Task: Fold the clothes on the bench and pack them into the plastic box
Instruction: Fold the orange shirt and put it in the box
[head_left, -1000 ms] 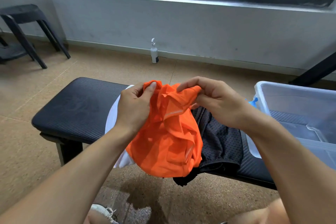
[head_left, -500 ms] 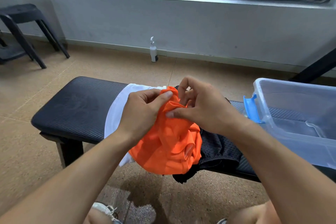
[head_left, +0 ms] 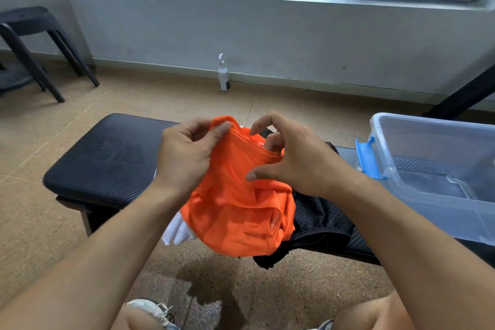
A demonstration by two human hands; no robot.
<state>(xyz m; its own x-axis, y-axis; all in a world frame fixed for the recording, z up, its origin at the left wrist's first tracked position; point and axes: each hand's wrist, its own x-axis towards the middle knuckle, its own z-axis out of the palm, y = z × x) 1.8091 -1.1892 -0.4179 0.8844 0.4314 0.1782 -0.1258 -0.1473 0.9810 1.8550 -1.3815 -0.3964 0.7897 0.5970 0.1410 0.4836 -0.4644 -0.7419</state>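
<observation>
An orange garment (head_left: 235, 211) hangs bunched above the black padded bench (head_left: 107, 158). My left hand (head_left: 187, 158) pinches its upper hem between thumb and fingers. My right hand (head_left: 292, 161) grips the same hem a little to the right, fingers curled into the cloth. Under it on the bench lie a black mesh garment (head_left: 321, 220) and a white garment (head_left: 176, 233), both partly hidden by the orange one. A clear plastic box (head_left: 434, 195) with a blue latch (head_left: 368, 158) stands on the bench's right end with nothing visible inside.
A white pump bottle (head_left: 223, 75) stands on the floor by the wall. A black stool (head_left: 32, 45) is at the far left, and a dark slanted bar (head_left: 466, 94) at the far right. My knees and a shoe (head_left: 152, 311) show at the bottom edge.
Both hands have worked along the orange garment's top edge: together half a second ago, now slightly apart, with the right fingers regripping the hem. The garment stays bunched over the bench.
</observation>
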